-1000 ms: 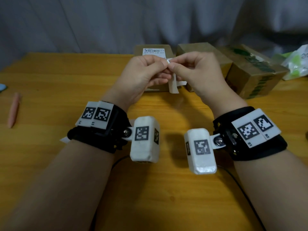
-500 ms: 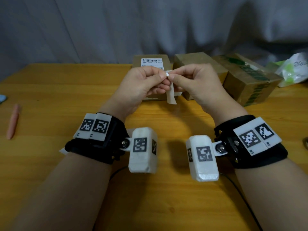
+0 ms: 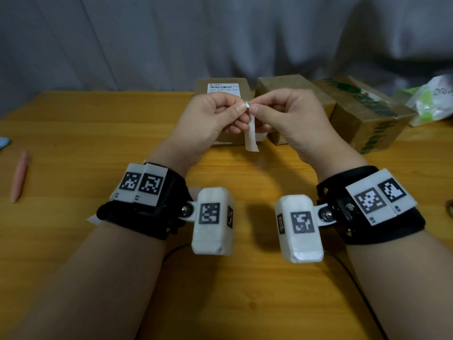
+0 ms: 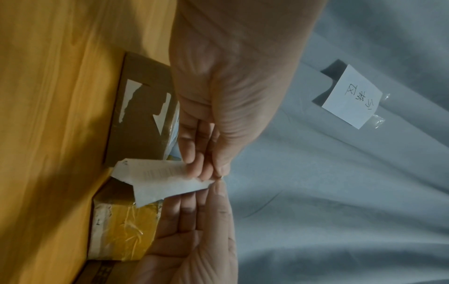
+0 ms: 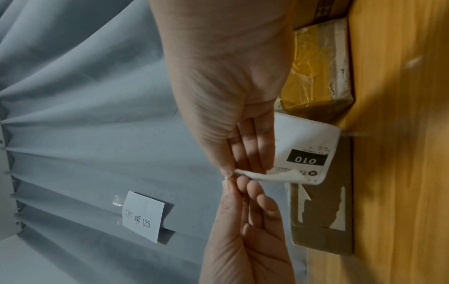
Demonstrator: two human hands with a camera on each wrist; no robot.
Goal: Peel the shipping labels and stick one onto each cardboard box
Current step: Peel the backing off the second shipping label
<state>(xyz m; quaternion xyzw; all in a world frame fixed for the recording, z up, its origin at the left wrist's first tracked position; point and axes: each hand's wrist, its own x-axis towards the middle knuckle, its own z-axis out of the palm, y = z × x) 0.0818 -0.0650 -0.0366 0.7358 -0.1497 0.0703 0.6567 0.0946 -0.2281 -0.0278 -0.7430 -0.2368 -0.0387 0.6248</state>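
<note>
Both hands are raised over the table's middle and pinch the top corner of one white shipping label (image 3: 251, 137), which hangs down between them. My left hand (image 3: 236, 111) holds it between thumb and fingertips, and my right hand (image 3: 261, 109) pinches from the other side. The right wrist view shows the label (image 5: 306, 151) printed with "010", one corner curled away near the fingertips. Three cardboard boxes stand behind the hands: the left box (image 3: 203, 87) bears a barcode label (image 3: 223, 89), then the middle box (image 3: 284, 85) and the right box (image 3: 367, 123) with green print.
A pink pen (image 3: 18, 177) lies at the table's left, near a blue object (image 3: 3, 143) at the edge. A plastic bag (image 3: 434, 101) sits at the far right. A grey curtain hangs behind, with a handwritten note (image 4: 350, 96) on it. A white paper scrap (image 3: 93, 219) shows under my left wrist.
Both hands have kept their pinch on the label's top corner and stayed close together. The hanging label has turned more edge-on to the head view, and the scene sits lower in frame.
</note>
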